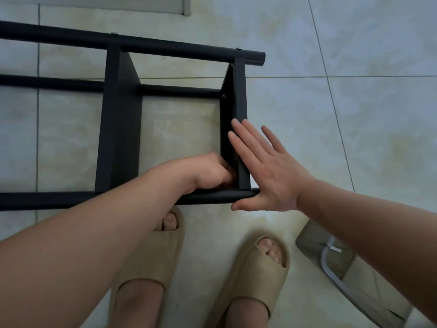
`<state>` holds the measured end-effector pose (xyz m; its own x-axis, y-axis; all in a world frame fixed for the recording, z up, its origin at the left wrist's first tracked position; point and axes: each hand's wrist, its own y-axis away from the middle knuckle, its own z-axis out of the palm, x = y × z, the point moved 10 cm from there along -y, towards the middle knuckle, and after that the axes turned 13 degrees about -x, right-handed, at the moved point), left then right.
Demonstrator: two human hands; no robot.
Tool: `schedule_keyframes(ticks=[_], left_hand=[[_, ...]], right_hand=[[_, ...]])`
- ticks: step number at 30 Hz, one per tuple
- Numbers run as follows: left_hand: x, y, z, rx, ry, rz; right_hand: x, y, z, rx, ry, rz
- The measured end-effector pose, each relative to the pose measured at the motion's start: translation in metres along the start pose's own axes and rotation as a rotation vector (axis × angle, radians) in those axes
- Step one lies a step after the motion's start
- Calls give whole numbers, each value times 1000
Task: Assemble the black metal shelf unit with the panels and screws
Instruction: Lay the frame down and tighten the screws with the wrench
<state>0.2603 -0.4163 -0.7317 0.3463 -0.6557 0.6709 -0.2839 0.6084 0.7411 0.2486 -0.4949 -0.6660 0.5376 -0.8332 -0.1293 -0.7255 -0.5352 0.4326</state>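
We've got the shelf frame (123,119) lying on the tiled floor (331,102). Left hand (210,172) curls at the end panel (236,110) / near tube (208,197) corner; can't tell what its fingers pinch. Right hand (267,171), fingers spread, braces the panel. Risk: brace slips, holes misalign, screw cross-threads or drops.

Soft, even, rather dim daylight with a cool cast; the glossy floor (354,102) shows faint pale sheen, shadows weak. Wide-angle bending curves the edges. The forearms near the lens are slightly blurred
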Motion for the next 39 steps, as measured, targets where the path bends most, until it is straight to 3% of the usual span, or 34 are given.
schedule_keyframes(ticks=[8,25,39], left_hand=[[-6,-2,-6,45,62,-7],[-10,-6,11,-133,392,10],[-18,-5,19,-203,457,-70]], right_hand=[[-1,0,0,-13,34,10],[-2,0,-1,36,59,-1],[-2,0,-2,52,57,-3]])
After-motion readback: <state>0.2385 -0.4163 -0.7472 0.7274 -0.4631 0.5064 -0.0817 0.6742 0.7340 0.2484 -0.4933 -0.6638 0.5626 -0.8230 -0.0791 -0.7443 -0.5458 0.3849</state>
